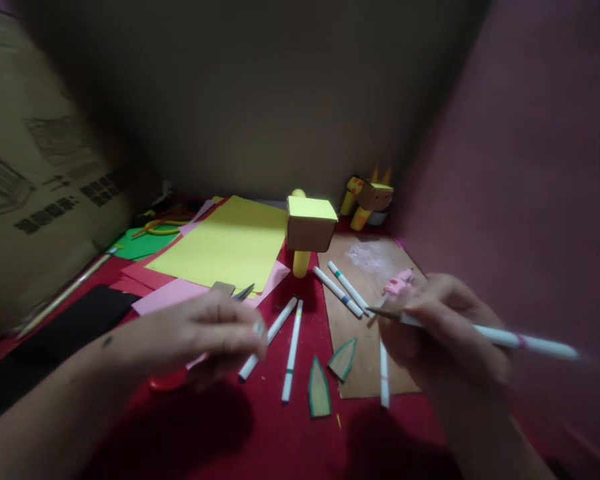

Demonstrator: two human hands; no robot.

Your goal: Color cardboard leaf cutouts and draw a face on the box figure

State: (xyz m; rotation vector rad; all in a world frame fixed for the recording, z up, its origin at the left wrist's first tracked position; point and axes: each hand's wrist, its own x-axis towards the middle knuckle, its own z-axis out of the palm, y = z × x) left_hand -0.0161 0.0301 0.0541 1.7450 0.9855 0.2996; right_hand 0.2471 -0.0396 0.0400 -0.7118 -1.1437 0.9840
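My right hand point(450, 333) is closed around a slim white marker point(525, 340) with a pink band. One end sticks out to the right, and a brownish pointed tip shows left of my fingers. My left hand point(210, 333) is above the left part of the red cloth, fingers loosely bent, with nothing visible in them. Partly hidden under it are scissors with dark blades point(245, 292) and a red handle point(167, 383). Two pointed pieces with green edges, one upright point(320, 390) and one slanted point(343, 360), lie between my hands.
White markers point(293, 350) lie on the cloth and on a brown cardboard sheet point(370, 373). Behind stand a yellow-topped cardboard figure point(310, 233) and a spotted animal figure point(375, 197). Yellow paper point(220, 243), a pink glue gun-like object point(399, 281) and a large carton point(45, 173) are around.
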